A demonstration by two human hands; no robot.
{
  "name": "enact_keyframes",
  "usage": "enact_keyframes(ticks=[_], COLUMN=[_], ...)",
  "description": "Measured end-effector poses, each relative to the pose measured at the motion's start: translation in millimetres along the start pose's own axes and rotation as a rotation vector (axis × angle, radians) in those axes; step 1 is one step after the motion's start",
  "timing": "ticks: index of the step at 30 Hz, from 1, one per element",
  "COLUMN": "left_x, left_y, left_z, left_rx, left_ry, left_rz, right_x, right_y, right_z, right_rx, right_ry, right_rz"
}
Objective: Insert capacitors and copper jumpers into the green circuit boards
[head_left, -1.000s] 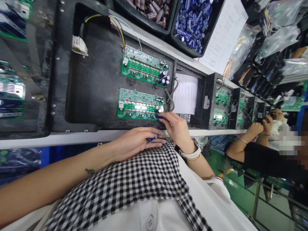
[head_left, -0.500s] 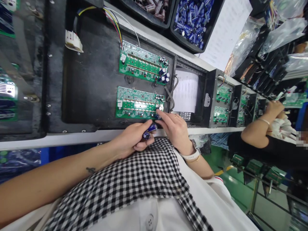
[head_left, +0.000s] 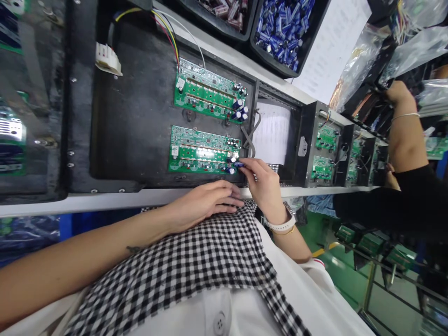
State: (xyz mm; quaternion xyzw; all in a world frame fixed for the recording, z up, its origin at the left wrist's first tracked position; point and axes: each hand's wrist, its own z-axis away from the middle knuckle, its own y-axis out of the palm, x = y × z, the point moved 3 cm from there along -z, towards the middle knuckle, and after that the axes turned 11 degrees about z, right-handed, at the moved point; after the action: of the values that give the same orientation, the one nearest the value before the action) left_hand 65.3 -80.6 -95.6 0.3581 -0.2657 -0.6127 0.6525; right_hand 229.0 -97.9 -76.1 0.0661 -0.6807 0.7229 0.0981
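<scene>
Between thumb and forefinger my right hand (head_left: 261, 179) pinches a small blue capacitor (head_left: 239, 164), lying sideways over the right end of the nearer green circuit board (head_left: 196, 151). Two capacitors stand at that end, close to the fingertips. My left hand (head_left: 213, 198) rests palm down at the table's front edge, fingers curled; whatever lies under them is hidden. Farther back, a second circuit board (head_left: 210, 91) has several larger capacitors upright at its right end and wires at its top left. Both boards sit in a black tray (head_left: 136, 112).
Behind the tray stand a bin of blue capacitors (head_left: 283, 32) and a bin of brown parts (head_left: 231, 11). A white connector (head_left: 108, 59) lies at the tray's upper left. More black trays with boards (head_left: 324, 168) run rightward, where a co-worker's arm (head_left: 406, 126) reaches across.
My left hand has turned palm down, hiding the capacitors seen in it before. My right hand has moved slightly right and now holds a capacitor. The co-worker's arm has reached farther back.
</scene>
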Motion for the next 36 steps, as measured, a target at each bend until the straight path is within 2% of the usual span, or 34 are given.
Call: enact_keyframes(ticks=[4, 7, 11, 23, 27, 31, 33, 36], left_x=[1, -2, -8, -9, -10, -15, -15, -14], left_y=[-1.9, -3.3, -4.0, -0.1, -0.6, -4.7, -6.6, -5.7], left_z=[0, 1, 4, 5, 6, 4, 4, 6], left_rx=[0.021, -0.009, -0.052, -0.078, -0.099, -0.137, -0.156, -0.192], left_ry=[-0.036, 0.018, 0.108, 0.098, 0.129, 0.192, 0.200, 0.229], left_rz=[-0.079, -0.168, -0.176, -0.076, -0.143, -0.062, 0.000, 0.021], right_x=[5, 9, 10, 9, 8, 5, 5, 10], right_y=[0, -1, -1, -2, -1, 3, 3, -8], right_z=[-2, -5, -9, -8, -8, -8, -6, 0], right_rx=[0.094, 0.145, 0.175, 0.136, 0.156, 0.133, 0.101, -0.004], right_ry=[-0.008, -0.039, -0.055, -0.070, -0.094, -0.153, -0.177, -0.097], right_rz=[0.226, 0.336, 0.363, 0.405, 0.408, 0.384, 0.306, 0.080])
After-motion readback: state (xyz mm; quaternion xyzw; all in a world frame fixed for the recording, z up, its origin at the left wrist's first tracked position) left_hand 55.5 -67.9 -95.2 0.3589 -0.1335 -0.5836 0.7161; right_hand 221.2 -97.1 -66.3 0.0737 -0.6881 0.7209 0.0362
